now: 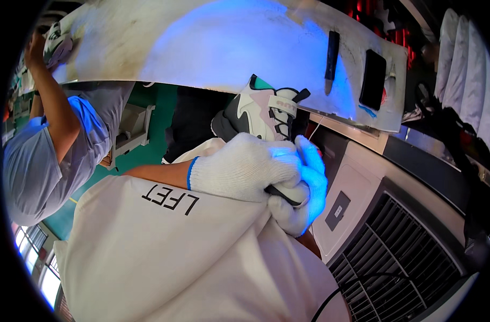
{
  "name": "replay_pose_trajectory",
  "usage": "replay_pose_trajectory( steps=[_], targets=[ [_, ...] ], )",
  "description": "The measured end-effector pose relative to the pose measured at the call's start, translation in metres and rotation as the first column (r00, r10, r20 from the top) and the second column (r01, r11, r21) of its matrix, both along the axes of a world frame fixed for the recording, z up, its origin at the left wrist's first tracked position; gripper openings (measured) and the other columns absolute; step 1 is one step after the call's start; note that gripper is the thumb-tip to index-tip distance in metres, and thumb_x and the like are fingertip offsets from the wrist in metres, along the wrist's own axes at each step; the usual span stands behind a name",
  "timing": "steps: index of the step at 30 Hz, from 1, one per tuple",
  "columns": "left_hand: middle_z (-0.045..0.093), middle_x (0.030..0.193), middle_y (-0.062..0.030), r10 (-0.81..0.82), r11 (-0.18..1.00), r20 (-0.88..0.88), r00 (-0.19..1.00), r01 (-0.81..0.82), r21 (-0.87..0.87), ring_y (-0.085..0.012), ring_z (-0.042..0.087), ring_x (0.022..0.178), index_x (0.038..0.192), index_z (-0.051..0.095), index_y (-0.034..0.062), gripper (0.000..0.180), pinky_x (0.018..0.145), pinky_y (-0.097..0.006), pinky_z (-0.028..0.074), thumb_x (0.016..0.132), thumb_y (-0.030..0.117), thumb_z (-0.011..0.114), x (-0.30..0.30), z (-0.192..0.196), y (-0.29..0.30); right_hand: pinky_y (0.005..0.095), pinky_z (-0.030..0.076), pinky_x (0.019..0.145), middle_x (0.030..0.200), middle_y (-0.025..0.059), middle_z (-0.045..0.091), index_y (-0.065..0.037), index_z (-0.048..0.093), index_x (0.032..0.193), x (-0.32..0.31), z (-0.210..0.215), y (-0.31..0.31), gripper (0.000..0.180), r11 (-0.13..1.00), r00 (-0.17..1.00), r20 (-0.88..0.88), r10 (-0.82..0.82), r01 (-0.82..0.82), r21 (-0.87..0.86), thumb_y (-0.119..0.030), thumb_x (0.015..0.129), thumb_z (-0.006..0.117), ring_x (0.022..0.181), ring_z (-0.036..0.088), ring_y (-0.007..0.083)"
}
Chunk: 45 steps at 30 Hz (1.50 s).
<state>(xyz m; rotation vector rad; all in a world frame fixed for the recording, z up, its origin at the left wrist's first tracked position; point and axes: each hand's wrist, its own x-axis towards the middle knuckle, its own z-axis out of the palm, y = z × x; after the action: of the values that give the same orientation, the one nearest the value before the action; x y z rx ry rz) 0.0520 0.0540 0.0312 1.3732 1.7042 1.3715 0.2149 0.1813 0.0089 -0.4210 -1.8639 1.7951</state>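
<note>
A sneaker (pixel 261 110) in white, pale pink and dark grey is held close to my lap, its green-lined collar toward the table. My left hand (pixel 237 166), in a white knit glove with a blue cuff, lies across the front of the shoe with its fingers curled over it. My right hand (pixel 309 185), also gloved and lit blue, wraps round the toe end from the right. Between the hands a dark edge shows, seemingly part of the toe. The gloves hide most of the front of the shoe.
On the pale worktable (pixel 202 48) lie a black-handled knife (pixel 332 61) and a black phone (pixel 372 79). A grey machine with a black grille (pixel 398 257) stands at my right. At the left, another person (pixel 68 139) works beside another shoe (pixel 57 48).
</note>
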Motion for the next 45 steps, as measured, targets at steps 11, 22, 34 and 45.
replay_pose_trajectory(
  steps=[11,22,34,45],
  targets=[
    [0.063,0.088,-0.0055,0.073,0.994,-0.054,0.996,-0.068,0.089,-0.0305,0.071,0.071,0.091,0.064,0.0169,0.040,0.057,-0.041,0.054,0.066,0.010,0.095,0.007,-0.005,0.005,0.0515,0.029,0.133,0.162,0.0322,0.056,0.015,0.059,0.151,0.012,0.008,0.025,0.062,0.942,0.953,-0.030,0.303,-0.304,-0.145,-0.005,0.094,0.075,0.155,0.052,0.0399],
    [0.061,0.094,-0.0063,0.067,0.992,-0.004,0.998,-0.066,0.105,-0.0323,0.070,0.080,0.094,0.060,0.0145,0.038,0.064,-0.042,0.056,0.071,0.011,0.090,-0.001,-0.001,0.003,0.0582,0.026,0.133,0.167,0.0386,0.048,0.016,0.059,0.153,-0.002,0.005,0.043,0.090,0.881,0.896,-0.106,0.431,-0.443,-0.165,-0.038,0.085,0.082,0.160,0.044,0.0470],
    [0.072,0.113,-0.0112,-0.012,0.988,0.143,0.990,-0.010,0.155,-0.0343,0.077,0.096,0.100,0.063,0.0115,0.040,0.076,-0.042,0.064,0.072,0.008,0.091,-0.025,-0.001,-0.015,0.0556,0.042,0.125,0.156,0.0350,0.062,0.013,0.069,0.140,-0.013,0.042,0.031,0.068,0.924,0.920,0.099,0.378,-0.369,-0.101,-0.042,0.100,0.080,0.146,0.060,0.0427],
    [0.070,0.114,-0.0150,-0.137,0.956,0.324,0.936,0.040,0.289,-0.0386,0.074,0.107,0.107,0.065,0.0088,0.046,0.087,-0.045,0.062,0.074,0.014,0.097,-0.055,-0.022,-0.034,0.0539,0.052,0.118,0.155,0.0338,0.062,0.010,0.056,0.153,-0.088,0.070,0.016,0.082,0.728,0.819,0.230,0.525,-0.573,0.377,-0.019,0.086,0.092,0.138,0.068,0.0436]
  ],
)
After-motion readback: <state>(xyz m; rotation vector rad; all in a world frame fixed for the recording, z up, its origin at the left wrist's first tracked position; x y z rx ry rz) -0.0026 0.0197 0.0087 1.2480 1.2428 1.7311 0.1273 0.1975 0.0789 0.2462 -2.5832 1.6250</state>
